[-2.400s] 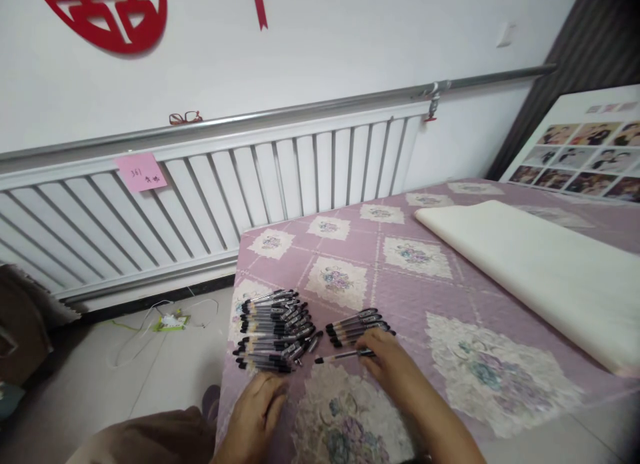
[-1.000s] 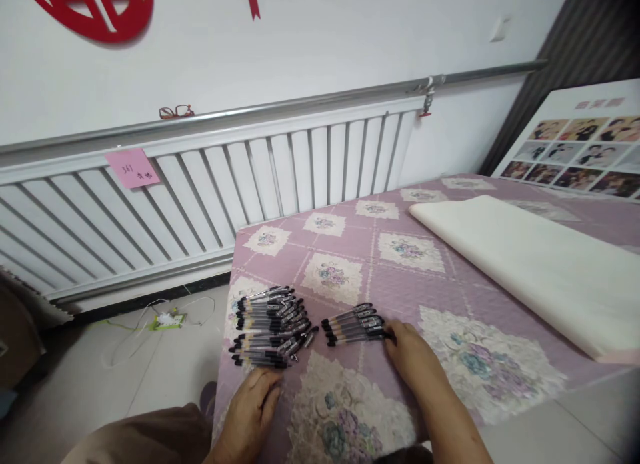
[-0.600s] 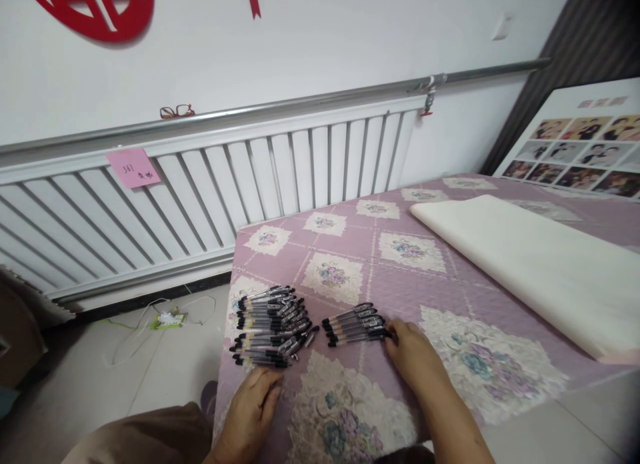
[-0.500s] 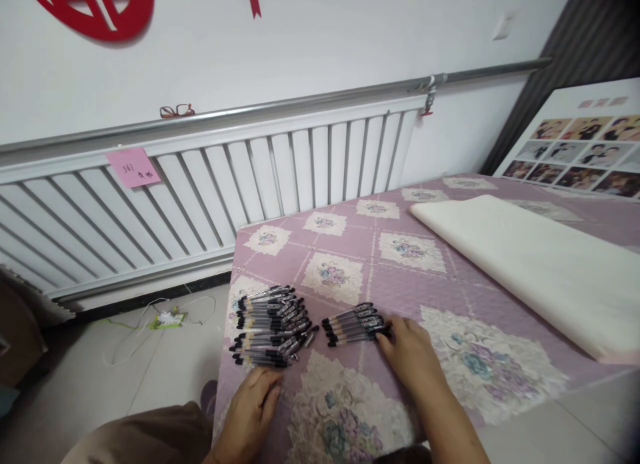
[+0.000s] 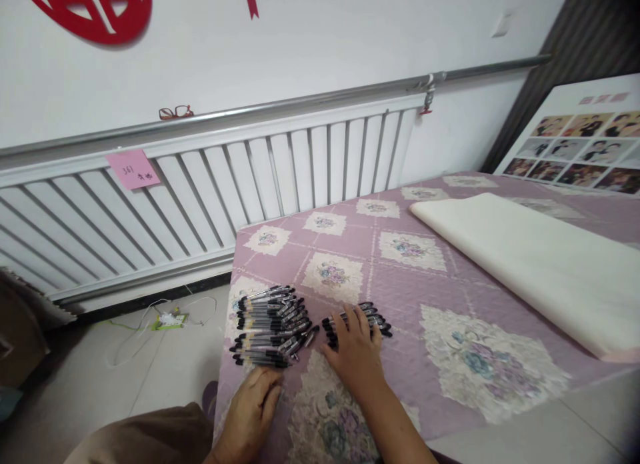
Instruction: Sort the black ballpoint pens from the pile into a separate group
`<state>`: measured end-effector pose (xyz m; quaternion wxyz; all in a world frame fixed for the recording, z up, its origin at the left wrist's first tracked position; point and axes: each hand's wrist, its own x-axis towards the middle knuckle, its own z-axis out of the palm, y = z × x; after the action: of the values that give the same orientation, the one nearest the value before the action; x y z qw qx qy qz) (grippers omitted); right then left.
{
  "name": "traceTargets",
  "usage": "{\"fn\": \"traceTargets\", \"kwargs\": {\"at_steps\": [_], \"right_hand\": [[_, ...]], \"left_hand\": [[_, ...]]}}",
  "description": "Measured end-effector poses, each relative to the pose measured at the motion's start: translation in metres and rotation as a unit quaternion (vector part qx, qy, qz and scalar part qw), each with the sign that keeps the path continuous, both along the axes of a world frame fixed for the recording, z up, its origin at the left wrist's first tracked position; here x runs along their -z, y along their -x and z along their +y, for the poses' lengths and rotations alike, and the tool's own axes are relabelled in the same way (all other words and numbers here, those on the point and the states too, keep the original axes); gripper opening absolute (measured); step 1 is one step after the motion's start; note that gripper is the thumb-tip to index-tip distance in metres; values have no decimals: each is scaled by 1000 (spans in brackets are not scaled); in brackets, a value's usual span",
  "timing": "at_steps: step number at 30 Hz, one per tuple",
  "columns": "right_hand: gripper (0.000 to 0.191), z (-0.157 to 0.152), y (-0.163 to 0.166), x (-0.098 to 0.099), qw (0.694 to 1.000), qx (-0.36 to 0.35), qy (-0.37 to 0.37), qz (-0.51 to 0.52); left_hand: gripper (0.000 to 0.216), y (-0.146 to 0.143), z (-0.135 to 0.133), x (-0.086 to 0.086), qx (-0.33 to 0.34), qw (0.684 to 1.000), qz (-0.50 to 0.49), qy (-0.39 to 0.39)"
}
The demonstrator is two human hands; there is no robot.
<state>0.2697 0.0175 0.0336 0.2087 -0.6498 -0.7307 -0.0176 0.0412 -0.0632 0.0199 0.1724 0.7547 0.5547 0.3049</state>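
Several black-capped clear pens lie side by side in a larger pile (image 5: 270,324) at the table's left edge, their clip ends pointing right. Just below that pile rests my left hand (image 5: 253,407), its fingers loosely curled and nothing visible in them. A smaller row of pens (image 5: 383,324) lies to the right of the pile. Over this row my right hand (image 5: 355,351) is laid palm down with its fingers spread, covering the middle of the pens. Only their ends show on either side. One pen cap (image 5: 311,336) angles out between the two groups.
Both groups lie on a purple floral tablecloth (image 5: 370,251). A folded cream sheet (image 5: 530,271) covers the table's right side, with a photo board (image 5: 575,144) behind it. A white radiator (image 5: 300,164) borders the far edge. A power strip (image 5: 170,319) with cables is on the floor.
My right hand has moved left from the clip ends of the smaller pen row and now lies spread over it. My left hand has stayed in place.
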Motion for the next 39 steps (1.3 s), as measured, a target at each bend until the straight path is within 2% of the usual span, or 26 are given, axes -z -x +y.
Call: {"fn": "traceTargets", "kwargs": {"at_steps": [11,29,39], "right_hand": [[54,2,-1,3,1000,5,11,-6],[47,2,-2,9,1000,5,14,-9],[23,-1,-17,-11,998,-42,11,55]], "left_hand": [[22,2,1,4,-1,1000,1,-24],[21,2,0,4,2,1000,-2,-4],[21,1,0,1,5,1000,-5,-1]]}}
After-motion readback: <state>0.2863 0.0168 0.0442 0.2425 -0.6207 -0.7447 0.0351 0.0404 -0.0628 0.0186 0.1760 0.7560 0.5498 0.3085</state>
